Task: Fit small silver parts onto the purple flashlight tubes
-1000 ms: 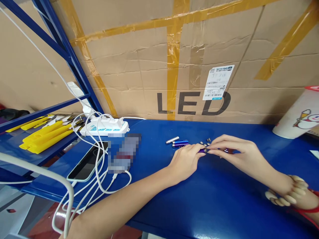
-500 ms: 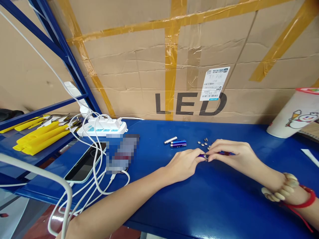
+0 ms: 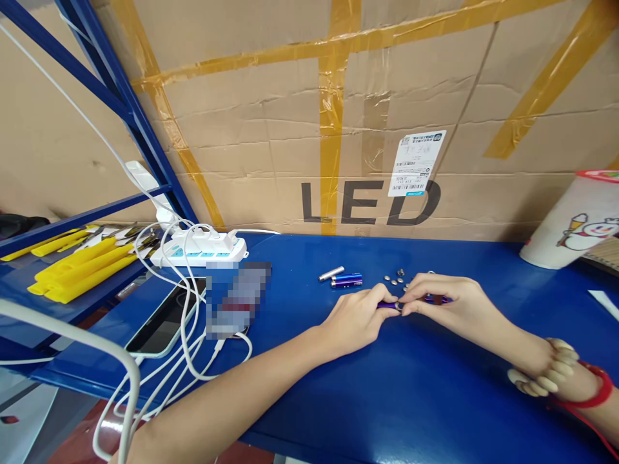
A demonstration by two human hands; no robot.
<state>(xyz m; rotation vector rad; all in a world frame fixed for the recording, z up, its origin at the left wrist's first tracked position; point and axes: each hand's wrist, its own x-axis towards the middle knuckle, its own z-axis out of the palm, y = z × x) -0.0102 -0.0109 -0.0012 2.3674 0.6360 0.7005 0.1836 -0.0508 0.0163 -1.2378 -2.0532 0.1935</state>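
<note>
My left hand [image 3: 355, 320] is closed around a slim purple metal tube [image 3: 387, 305], like a mini flashlight body, its silver end pointing right. Thumb and fingertips of my right hand [image 3: 447, 296] are pinched together at that end; whatever is between them is too small to make out. Several small round silver pieces that look like button cells [image 3: 393, 281] lie just behind the hands. To their left rest a silver tube [image 3: 331, 273], a blue tube [image 3: 349, 277] and a purple tube [image 3: 347, 284]. Another purple-blue piece [image 3: 438, 299] shows partly under my right hand.
On the left are a white power strip [image 3: 200, 250], tangled white cables [image 3: 184, 322], a phone [image 3: 167, 319] and a pixelated device [image 3: 239, 299]. Yellow-handled tools [image 3: 82, 270] lie beyond the blue frame. A large cardboard box [image 3: 271, 142] backs the blue table [image 3: 411, 399]. A paper cup [image 3: 561, 225] stands right.
My left fingers have shifted slightly on the purple tube, so more of it shows. My right hand stays pinched at its end. The loose pieces lie as before.
</note>
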